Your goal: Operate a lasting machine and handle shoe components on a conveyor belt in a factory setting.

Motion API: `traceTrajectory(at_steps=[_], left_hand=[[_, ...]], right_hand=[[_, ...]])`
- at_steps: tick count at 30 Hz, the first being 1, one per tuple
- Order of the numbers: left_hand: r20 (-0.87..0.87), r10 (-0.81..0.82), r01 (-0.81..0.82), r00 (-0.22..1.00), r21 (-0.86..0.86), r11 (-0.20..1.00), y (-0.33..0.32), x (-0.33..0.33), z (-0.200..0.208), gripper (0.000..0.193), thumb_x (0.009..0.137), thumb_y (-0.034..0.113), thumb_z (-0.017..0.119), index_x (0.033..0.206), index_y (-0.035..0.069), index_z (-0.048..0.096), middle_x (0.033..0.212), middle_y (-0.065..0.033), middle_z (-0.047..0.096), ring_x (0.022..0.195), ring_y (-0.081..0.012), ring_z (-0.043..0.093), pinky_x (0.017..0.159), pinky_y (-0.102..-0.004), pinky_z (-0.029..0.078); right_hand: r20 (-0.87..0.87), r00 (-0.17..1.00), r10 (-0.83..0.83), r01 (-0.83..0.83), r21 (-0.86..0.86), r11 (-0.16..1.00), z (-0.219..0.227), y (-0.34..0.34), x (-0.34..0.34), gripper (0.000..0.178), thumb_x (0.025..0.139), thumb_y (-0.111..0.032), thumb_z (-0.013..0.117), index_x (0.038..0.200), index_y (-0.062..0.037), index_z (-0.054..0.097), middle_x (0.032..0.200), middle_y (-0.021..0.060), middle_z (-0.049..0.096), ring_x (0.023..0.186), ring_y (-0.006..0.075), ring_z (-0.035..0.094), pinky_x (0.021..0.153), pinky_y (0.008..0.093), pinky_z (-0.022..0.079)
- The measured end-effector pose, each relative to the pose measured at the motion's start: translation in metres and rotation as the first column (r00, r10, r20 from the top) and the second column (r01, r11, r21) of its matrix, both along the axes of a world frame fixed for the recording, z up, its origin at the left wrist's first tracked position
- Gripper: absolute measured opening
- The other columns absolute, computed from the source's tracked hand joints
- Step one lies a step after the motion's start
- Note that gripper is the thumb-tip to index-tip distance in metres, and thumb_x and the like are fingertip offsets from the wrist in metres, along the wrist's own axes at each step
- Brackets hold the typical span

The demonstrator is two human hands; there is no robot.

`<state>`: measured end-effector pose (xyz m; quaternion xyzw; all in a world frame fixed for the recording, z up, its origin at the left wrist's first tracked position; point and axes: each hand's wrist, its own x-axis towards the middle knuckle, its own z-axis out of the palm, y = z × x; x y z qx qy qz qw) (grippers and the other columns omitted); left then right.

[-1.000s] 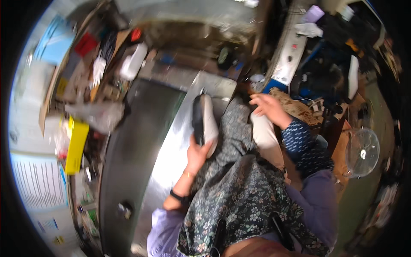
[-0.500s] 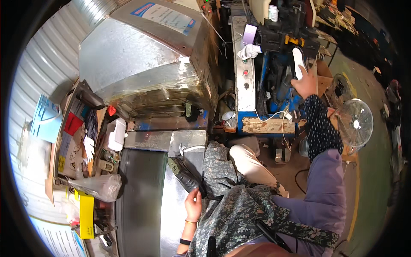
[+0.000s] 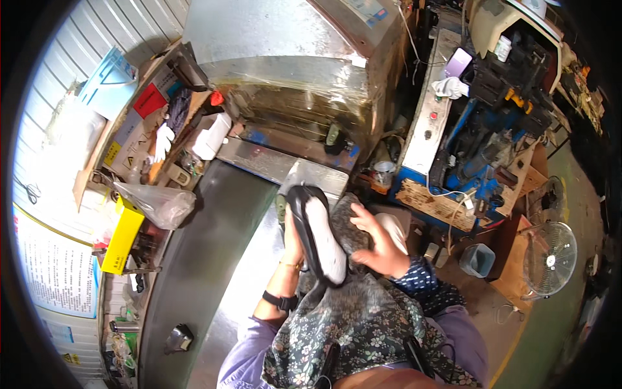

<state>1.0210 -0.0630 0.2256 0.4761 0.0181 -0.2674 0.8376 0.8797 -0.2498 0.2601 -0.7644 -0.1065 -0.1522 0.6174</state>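
My left hand (image 3: 293, 241) grips a black shoe (image 3: 299, 206) by its side, tilted above my lap. The long white face of the shoe (image 3: 324, 240), shaped like a sole, is turned up. A green-edged shoe (image 3: 281, 205) shows partly behind it; the rest is hidden. To the right of the held shoe is my right hand (image 3: 382, 249), its fingers apart and nothing in them. My floral apron (image 3: 350, 343) lies just below both hands.
A dark conveyor belt (image 3: 214, 220) runs on my left, with a dark object (image 3: 178, 338) on it. Ahead is a metal housing (image 3: 278, 78), with another shoe (image 3: 335, 137) on its ledge. To the right stand a blue-framed machine (image 3: 479, 155) and a fan (image 3: 551, 260).
My right hand has left the machine at the right and come back over my lap. The white-faced piece is gone from the machine; my left hand now holds a white-faced black shoe. The view has turned.
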Motion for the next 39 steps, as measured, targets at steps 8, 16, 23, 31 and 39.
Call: traceTrajectory(at_steps=[8,16,23,31,39], left_hand=[[0.472,-0.575,0.258,0.669,0.577,0.775,0.062,-0.039,-0.038,0.040,0.093,0.025,0.065,0.124,0.002,0.056,0.106,-0.0107,0.066,0.099,-0.0185,0.063,0.088,-0.0319,0.049],[0.464,-0.084,-0.353,0.882,0.767,0.536,0.124,0.018,-0.110,0.044,0.090,0.021,0.065,0.123,-0.005,0.055,0.114,-0.0200,0.062,0.104,-0.0275,0.061,0.091,-0.0362,0.048],[0.423,-0.156,-0.308,0.893,0.825,0.473,0.066,0.029,-0.120,0.105,0.072,0.044,0.079,0.137,-0.019,0.026,0.131,-0.0359,0.046,0.122,-0.0437,0.049,0.104,-0.0426,0.039],[0.503,-0.066,-0.442,0.862,0.808,0.391,0.050,0.019,-0.120,0.086,0.067,0.037,0.079,0.129,-0.009,0.042,0.116,-0.0281,0.058,0.109,-0.0420,0.057,0.094,-0.0438,0.046],[0.507,-0.030,-0.474,0.861,0.824,0.310,0.052,0.017,-0.109,0.089,0.069,0.038,0.077,0.131,-0.011,0.038,0.118,-0.0309,0.055,0.112,-0.0422,0.055,0.096,-0.0446,0.045]], right_hand=[[-0.644,0.524,0.557,0.130,0.707,0.695,-0.053,-0.007,-0.015,0.060,0.087,-0.004,0.058,0.141,0.0010,0.032,0.127,0.0132,0.053,0.116,0.0282,0.056,0.093,0.0520,0.052],[-0.375,0.894,0.246,0.214,0.838,0.502,-0.070,-0.037,0.053,0.042,0.089,-0.017,0.048,0.127,0.0003,0.049,0.123,0.0179,0.059,0.111,0.0346,0.060,0.089,0.0540,0.054],[-0.429,0.891,-0.147,0.441,0.741,0.507,-0.059,-0.024,0.236,0.021,0.090,-0.032,0.059,0.088,-0.0117,0.065,0.067,-0.0015,0.063,0.053,0.0120,0.059,0.045,0.0267,0.044],[-0.214,0.725,-0.655,0.610,0.642,0.465,-0.091,-0.024,0.292,0.049,0.086,-0.024,0.071,0.127,-0.0067,0.047,0.104,0.0049,0.058,0.074,0.0090,0.054,0.052,0.0228,0.045],[-0.303,0.876,-0.377,0.459,0.275,0.845,-0.117,-0.076,0.299,0.069,0.081,-0.013,0.074,0.136,0.0011,0.034,0.109,0.0105,0.059,0.099,0.0202,0.057,0.089,0.0331,0.046]])
